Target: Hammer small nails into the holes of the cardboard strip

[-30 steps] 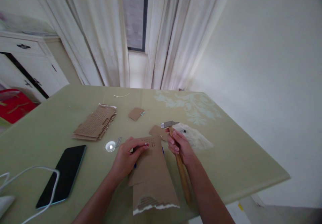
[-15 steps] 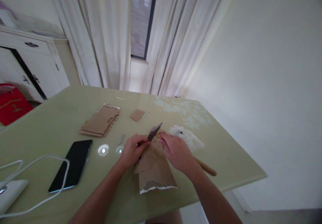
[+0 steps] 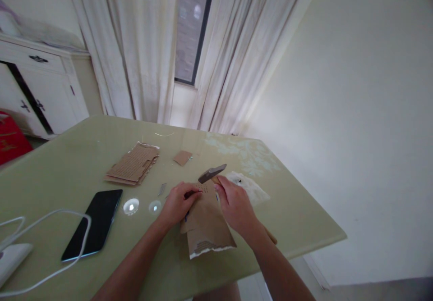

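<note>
Item: cardboard piece point(image 3: 206, 222), brown, flat on the near part of the table point(image 3: 67, 157), its near edge torn ragged with pale corrugation showing, and a small grid of punched holes near its far end. The left hand point(image 3: 177, 203) rested on the far left corner of the piece, fingers curled and pinched together at the holes; whether anything small sat between the fingertips could not be told.

Item: hammer point(image 3: 212, 173), metal head dark grey, raised just above the perforated end; wooden handle mostly hidden under the right hand point(image 3: 235, 204), which was closed around it close to the head. The handle's butt showed beyond the wrist.

Surface: pale olive-green tabletop, glossy, with a faded floral pattern at the far right corner and a white worn patch point(image 3: 248, 186) just beyond the hammer. Also on it: a stack of perforated cardboard point(image 3: 131, 166), a small cardboard scrap point(image 3: 182, 157), a dark phone point(image 3: 93, 223) lying flat, and a white cable point(image 3: 47, 229) looping at the left.

Room: cream curtains point(image 3: 142, 44) either side of a narrow window, a white cabinet point(image 3: 37, 89) at left, plain pale wall at right.
</note>
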{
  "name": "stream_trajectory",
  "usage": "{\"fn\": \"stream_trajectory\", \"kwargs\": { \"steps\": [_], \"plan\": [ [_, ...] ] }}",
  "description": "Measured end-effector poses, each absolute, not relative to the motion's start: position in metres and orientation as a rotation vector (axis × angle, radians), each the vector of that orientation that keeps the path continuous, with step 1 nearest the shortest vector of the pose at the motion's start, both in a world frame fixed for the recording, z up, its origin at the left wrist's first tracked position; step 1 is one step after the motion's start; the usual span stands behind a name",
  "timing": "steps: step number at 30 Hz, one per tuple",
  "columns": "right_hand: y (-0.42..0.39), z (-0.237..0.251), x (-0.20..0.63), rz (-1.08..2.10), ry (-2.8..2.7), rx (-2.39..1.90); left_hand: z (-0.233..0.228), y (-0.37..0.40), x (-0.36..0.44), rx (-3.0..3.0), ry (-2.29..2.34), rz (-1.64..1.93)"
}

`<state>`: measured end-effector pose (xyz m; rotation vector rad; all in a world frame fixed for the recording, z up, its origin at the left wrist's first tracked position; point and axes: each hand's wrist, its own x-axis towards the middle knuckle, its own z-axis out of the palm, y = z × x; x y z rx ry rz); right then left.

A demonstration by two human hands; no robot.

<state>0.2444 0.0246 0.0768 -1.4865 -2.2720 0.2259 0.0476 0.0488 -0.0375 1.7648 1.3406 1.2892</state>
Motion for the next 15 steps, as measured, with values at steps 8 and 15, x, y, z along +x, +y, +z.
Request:
{"fn": "stream_trajectory", "kwargs": {
  "steps": [8, 15],
  "plan": [
    [0.023, 0.067, 0.246, 0.233, -2.299, -1.565, -0.037, 0.049, 0.047, 1.776, 1.304, 1.288],
    [0.024, 0.062, 0.243, 0.227, -2.355, -1.595, -0.036, 0.047, 0.045, 1.776, 1.257, 1.294]
  ]
}}
